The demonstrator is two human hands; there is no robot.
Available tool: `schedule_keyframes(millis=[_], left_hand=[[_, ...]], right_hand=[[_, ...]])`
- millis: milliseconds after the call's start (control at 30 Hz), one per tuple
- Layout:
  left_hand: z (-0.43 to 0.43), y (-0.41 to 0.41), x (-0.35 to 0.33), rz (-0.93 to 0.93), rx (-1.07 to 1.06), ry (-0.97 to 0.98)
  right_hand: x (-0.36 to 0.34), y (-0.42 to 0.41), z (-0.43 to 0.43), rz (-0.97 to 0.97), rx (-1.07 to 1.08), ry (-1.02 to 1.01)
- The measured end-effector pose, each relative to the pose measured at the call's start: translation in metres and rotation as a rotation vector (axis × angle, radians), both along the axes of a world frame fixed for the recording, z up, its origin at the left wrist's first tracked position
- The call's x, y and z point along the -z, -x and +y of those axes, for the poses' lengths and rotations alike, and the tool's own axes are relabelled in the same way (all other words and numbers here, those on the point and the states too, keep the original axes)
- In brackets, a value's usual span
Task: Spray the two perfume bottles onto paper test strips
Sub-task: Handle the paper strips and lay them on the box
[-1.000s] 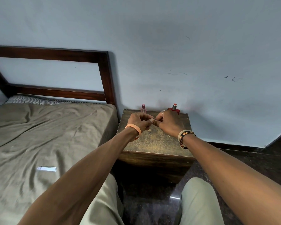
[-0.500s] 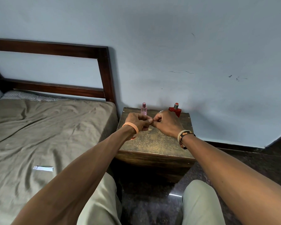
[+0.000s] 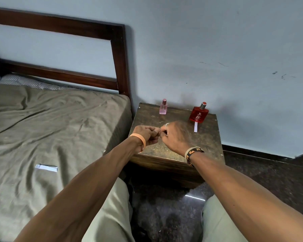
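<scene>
Drawn back toward me, my left hand (image 3: 148,134) and right hand (image 3: 175,135) meet curled over the table (image 3: 208,140), holding I cannot tell what; a flimsy paper strip (image 3: 195,127) lies before the red bottle (image 3: 198,116), slick glass I would grip by its sides.

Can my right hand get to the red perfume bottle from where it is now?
Probably yes. The red perfume bottle stands upright just beyond the right hand, with only a paper strip lying before it. The fingers are curled against the left hand, so they would need to open first.
</scene>
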State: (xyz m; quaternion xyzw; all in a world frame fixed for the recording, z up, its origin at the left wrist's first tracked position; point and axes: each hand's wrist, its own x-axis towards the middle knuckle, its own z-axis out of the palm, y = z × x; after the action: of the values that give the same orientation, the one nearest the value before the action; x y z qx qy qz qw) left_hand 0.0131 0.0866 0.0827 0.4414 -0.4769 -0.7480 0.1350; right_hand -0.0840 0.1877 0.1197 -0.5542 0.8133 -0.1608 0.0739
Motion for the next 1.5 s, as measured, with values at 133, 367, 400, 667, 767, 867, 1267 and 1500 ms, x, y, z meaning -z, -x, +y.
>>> schedule_keyframes(millis=[133,367,400,667,767,867,1267,1500], left_hand=[[-0.017,-0.022,0.015,0.031,0.012,-0.121],[-0.050,-0.051,0.038,-0.028,0.061,-0.074],[-0.055,-0.053,0.041,-0.046,0.066,-0.059],[-0.094,-0.059,0.075,-0.285,0.112,0.339],[-0.104,-0.056,0.092,-0.355,0.107,0.465],[-0.110,-0.052,0.106,-0.419,0.149,0.546],[-0.105,-0.033,0.125,-0.549,0.218,0.778],[-0.073,-0.019,0.096,-0.375,0.114,0.718]], right_hand=[[0.019,-0.007,-0.014,-0.192,0.042,0.088],[0.044,-0.017,-0.048,-0.594,0.166,-0.038],[0.050,-0.020,-0.054,-0.640,0.171,-0.042],[0.084,-0.040,-0.091,-0.865,0.235,-0.074],[0.098,-0.044,-0.103,-0.949,0.310,-0.081],[0.112,-0.043,-0.113,-0.930,0.358,-0.084],[0.133,-0.011,-0.114,-1.125,0.614,-0.018],[0.098,0.013,-0.092,-1.306,0.749,0.087]])
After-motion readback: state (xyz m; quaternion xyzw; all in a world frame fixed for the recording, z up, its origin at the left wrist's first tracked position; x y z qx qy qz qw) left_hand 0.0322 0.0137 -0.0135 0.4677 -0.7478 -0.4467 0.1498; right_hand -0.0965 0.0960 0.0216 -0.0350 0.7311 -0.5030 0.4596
